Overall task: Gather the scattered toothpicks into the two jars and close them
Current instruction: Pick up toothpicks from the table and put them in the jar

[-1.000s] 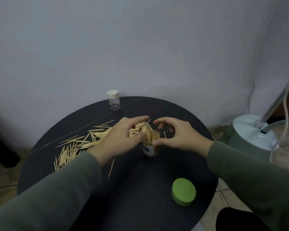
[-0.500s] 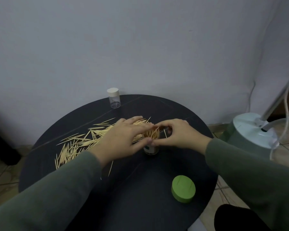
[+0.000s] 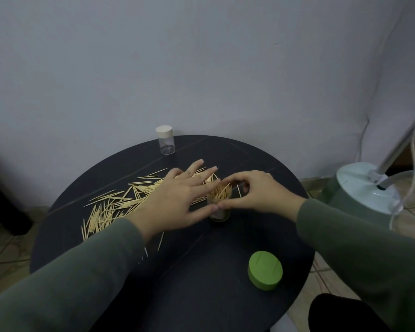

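While the right hand [image 3: 256, 192] curls thumb and fingers round the rim of the open jar [image 3: 219, 207], probably to steady it and hem in its upright toothpicks, the left hand [image 3: 177, 202] lies flat with fingers spread, its thumb tip by the jar. Loose toothpicks [image 3: 120, 202] lie left of the jar, the green lid [image 3: 265, 269] nearer the person, the capped small jar [image 3: 165, 140] beyond. Compared with half a second ago, the left fingers are straighter and more fanned.

tabletop [image 3: 201, 295]: round, dark, thin pale lines crossing it, right in front of me
wall [image 3: 201, 68]: plain pale grey, behind the tabletop
appliance [image 3: 367, 190]: pale green rounded body on the floor to my right, clear hose rising from it
floor [image 3: 0, 250]: tiled, beige
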`<state>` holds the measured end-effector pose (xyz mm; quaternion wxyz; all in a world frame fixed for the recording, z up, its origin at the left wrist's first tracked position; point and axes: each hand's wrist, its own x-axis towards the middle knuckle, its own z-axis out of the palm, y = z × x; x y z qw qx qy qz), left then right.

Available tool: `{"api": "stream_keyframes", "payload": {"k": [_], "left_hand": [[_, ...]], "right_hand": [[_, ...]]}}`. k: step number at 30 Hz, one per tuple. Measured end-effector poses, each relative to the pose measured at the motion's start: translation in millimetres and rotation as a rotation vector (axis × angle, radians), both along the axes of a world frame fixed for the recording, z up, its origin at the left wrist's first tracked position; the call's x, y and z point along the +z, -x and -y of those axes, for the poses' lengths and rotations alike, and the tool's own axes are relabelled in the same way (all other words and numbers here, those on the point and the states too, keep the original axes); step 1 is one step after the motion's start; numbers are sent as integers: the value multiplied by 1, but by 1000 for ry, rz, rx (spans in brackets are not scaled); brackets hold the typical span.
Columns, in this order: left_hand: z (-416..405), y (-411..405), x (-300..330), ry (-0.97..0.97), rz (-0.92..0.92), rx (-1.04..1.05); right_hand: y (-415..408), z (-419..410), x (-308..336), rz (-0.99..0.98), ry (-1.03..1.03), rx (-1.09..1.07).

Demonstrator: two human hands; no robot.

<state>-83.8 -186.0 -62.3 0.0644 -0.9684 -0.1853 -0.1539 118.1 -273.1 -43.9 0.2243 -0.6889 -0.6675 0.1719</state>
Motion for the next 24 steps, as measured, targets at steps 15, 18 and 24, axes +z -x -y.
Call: {"api": "stream_keyframes", "payload": {"k": [15, 18, 24], "left_hand": [[-3, 7, -3, 102, 232, -157], [-4, 9, -5, 99, 203, -150], [5, -3, -6, 156, -67, -78]], "right_hand": [[-4, -6, -7, -12, -1, 24], [-2, -5, -6, -4, -2, 13], [-2, -3, -1, 15, -13, 17]]}}
